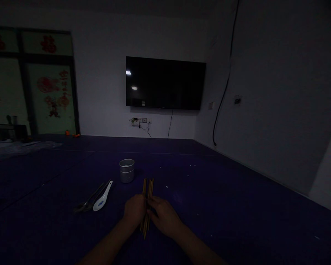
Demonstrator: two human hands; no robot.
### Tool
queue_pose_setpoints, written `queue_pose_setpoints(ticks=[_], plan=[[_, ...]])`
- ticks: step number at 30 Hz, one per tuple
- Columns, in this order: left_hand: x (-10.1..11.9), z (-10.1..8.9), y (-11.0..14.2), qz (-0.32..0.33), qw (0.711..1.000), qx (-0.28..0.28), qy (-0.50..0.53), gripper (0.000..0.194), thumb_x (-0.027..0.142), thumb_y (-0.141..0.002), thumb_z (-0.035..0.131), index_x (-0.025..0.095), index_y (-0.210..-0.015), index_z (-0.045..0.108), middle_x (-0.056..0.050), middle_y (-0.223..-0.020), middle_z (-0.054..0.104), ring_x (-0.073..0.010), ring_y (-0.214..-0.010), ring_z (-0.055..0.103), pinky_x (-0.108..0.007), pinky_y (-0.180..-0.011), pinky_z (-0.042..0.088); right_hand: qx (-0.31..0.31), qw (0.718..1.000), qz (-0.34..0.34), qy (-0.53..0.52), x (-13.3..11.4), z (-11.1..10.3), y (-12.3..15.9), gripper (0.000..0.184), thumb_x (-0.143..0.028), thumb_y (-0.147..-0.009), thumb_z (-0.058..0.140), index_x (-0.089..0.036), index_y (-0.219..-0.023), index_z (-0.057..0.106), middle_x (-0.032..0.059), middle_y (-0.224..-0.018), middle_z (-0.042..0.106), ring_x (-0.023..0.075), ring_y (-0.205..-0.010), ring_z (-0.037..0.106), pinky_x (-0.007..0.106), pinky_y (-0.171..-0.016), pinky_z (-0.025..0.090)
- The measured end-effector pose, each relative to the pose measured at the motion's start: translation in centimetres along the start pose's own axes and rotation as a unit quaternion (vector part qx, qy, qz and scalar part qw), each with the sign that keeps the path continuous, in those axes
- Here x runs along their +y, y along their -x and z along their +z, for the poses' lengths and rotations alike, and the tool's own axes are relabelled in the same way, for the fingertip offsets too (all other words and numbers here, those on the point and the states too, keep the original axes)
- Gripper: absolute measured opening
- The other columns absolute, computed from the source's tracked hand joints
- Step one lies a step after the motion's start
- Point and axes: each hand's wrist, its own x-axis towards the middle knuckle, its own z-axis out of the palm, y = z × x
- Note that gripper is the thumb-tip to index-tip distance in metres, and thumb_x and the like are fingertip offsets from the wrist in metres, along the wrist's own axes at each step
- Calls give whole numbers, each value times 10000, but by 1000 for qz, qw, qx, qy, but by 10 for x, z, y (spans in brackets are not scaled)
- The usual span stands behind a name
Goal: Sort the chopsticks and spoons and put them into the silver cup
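Several thin wooden chopsticks [145, 226] lie roughly side by side, pointing away from me, above the dark blue surface. My left hand [135, 209] is closed around them from the left, near their middle. On the other side, my right hand [163, 215] has its fingers curled and closed on the chopsticks. Both hands almost touch each other, and they cover the middle of the bundle. A grey metal cup [127, 172] stands upright just beyond my left hand. To the left lie a white ceramic spoon [103, 197] with a blue mark and dark metal utensils [90, 198].
The blue surface [237, 206] carries small white scraps [167, 187]. Clear plastic sheeting [19, 149] lies at the far left, with small orange things [76, 135] near the door. A television [165, 84] hangs on the back wall; a black cable [223, 95] hangs at the right.
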Motion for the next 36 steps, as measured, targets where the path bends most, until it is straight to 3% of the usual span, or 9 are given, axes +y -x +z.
queue_pose_setpoints(ticks=[18, 27, 36], plan=[[-3, -3, -3, 20, 999, -13, -40, 369, 213, -894, 303, 142, -1070, 619, -144, -1016, 693, -222, -942, 664, -295, -770, 505, -2, 1000, 3, 0, 0, 0, 2, 385, -251, -873, 471, -243, -1248, 555, 75, -1242, 595, 236, -1152, 531, 358, -973, 381], [-2, -1, -2, 14, 1000, 0, -8, 375, 212, -889, 291, 144, -1044, 625, -133, -1004, 698, -232, -931, 666, -317, -755, 508, 3, 1000, -17, -1, 1, -1, 0, 382, -224, -868, 461, -235, -1234, 569, 72, -1212, 616, 223, -1129, 548, 338, -957, 397], [-3, 1, -3, 14, 1000, -3, -3, 375, 276, -911, 298, 166, -1099, 603, -115, -1027, 698, -200, -931, 667, -259, -745, 491, 3, 1000, -4, -14, 2, 0, -1, 381, -203, -861, 460, -230, -1222, 576, 68, -1214, 615, 221, -1134, 547, 339, -969, 390]])
